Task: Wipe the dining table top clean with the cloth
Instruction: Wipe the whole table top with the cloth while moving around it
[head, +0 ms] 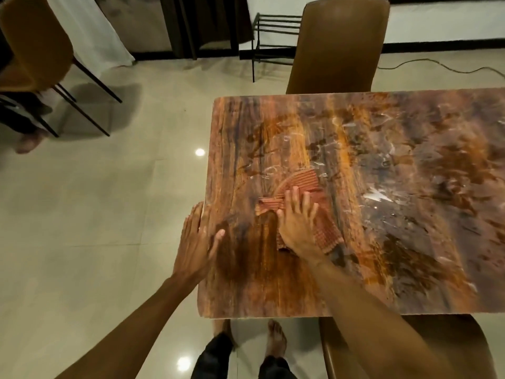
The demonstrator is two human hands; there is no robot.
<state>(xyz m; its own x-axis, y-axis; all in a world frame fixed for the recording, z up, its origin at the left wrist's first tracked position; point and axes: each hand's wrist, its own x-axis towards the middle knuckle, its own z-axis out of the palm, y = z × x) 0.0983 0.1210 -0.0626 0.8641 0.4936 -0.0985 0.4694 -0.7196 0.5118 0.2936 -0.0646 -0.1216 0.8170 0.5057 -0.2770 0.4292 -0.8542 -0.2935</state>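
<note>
A glossy brown marbled dining table top (382,187) fills the right half of the view. A red checked cloth (306,181) lies crumpled on it near the left end. My right hand (297,225) presses flat on the cloth, fingers spread, covering its middle. My left hand (198,242) rests flat at the table's left edge, thumb on the surface, holding nothing. White smears and streaks mark the table to the right of the cloth.
A brown chair (338,45) stands at the table's far side, another (410,348) at the near side by my right arm. A third chair (35,42) and another person's foot (27,142) are at far left. A black rack (276,36) and cable lie beyond.
</note>
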